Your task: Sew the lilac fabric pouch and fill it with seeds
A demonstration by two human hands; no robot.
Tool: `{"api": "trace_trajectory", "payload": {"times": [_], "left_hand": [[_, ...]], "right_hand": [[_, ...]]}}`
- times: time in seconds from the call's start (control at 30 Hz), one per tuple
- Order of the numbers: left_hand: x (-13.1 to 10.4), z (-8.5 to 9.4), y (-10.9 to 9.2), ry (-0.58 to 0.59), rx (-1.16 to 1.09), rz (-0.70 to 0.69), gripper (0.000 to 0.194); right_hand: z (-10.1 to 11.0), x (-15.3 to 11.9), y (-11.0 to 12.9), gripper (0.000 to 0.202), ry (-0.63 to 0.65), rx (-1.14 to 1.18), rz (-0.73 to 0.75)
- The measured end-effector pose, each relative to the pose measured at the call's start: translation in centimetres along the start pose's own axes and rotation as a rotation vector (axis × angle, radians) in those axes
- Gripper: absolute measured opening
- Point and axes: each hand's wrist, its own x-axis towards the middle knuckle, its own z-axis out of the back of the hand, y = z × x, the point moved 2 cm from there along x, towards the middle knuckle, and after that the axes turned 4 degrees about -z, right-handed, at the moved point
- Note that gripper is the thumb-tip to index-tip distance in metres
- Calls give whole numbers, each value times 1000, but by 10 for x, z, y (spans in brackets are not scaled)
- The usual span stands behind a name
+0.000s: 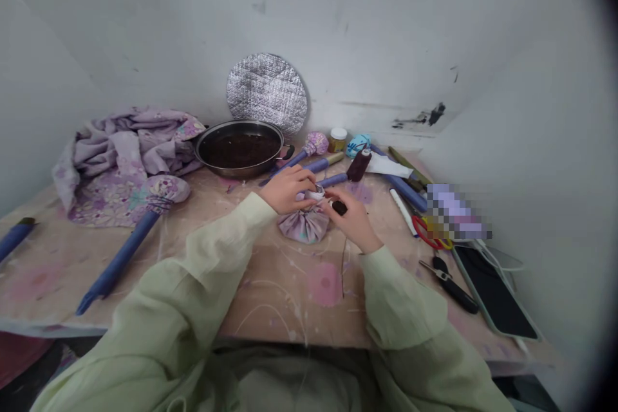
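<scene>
1 pleated fabric pc (pixel 304 226), 1 pan (pixel 236 172), 1 jar (pixel 337 140)

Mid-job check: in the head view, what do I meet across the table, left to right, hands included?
Blue stick → floral cloth → pan → left hand → right hand → white marker → scissors → phone.

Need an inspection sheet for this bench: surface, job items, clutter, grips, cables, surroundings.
Surface: table under a patterned cover.
Job items: gathered floral cloth, in front of the person.
Clutter: pan, thread cone, red-handled scissors, black-handled tool, phone.
Grips: left hand holds the cloth near its top; right hand works there too, exact hold unclear.
Cables: white cable near the phone; ends unclear.
Surroundings: pale wall, dark marks; silvery disc leaning on it.
</scene>
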Motion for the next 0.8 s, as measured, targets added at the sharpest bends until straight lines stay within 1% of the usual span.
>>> {"api": "trace_trajectory", "payload": {"times": [0.1,0.17,0.3,0.4,0.47,0.5,0.6,0.67,0.73,0.8], "left_hand": [[0,-4,5,-10,-5,-56,18],[-1,-5,5,31,-30,-52,15],[-2,-3,-1,172,14,57,14],[-1,1,-5,201,69,153,25],[-1,2,-6,199,87,203,32],[-1,2,-6,199,90,221,32],[-2,2,-3,213,89,273,26],[-4,4,0,222,76,302,24],[-6,5,3,229,48,307,23],[-8,7,5,241,22,311,24]], "right_hand": [[7,6,1,27,-73,12,-25],[11,11,0,28,-132,21,-48],[11,14,-9,29,-230,26,-93],[11,10,-20,30,-275,15,-127],[11,5,-27,29,-290,-1,-153],[12,3,-31,30,-298,-13,-167],[16,-4,-43,32,-320,-70,-214],[18,-8,-50,34,-313,-120,-243],[19,-10,-57,38,-289,-165,-265],[19,-11,-62,49,-262,-233,-299]]}}
